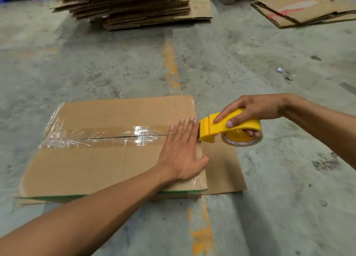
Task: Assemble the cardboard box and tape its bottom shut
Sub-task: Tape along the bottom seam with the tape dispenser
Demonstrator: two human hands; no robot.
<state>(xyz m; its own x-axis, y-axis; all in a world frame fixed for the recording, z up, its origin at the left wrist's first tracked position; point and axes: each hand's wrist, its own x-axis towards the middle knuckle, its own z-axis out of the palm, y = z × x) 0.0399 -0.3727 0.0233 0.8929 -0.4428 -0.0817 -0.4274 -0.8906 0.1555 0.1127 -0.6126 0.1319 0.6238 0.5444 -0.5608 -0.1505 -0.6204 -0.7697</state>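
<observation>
While the cardboard box (107,165) lies bottom-up on the concrete floor (269,217), clear tape (96,137) covers its centre seam w/ wrinkles at the left end. Left hand (182,151) lies flat, fingers spread, pressing the box's right edge. Right hand (254,112) is wrapped tight around the yellow tape dispenser (221,129), its nose touching that edge. Box interior hidden; contents cannot be told. Flat cardboard stack (133,5) cut off at frame top.
</observation>
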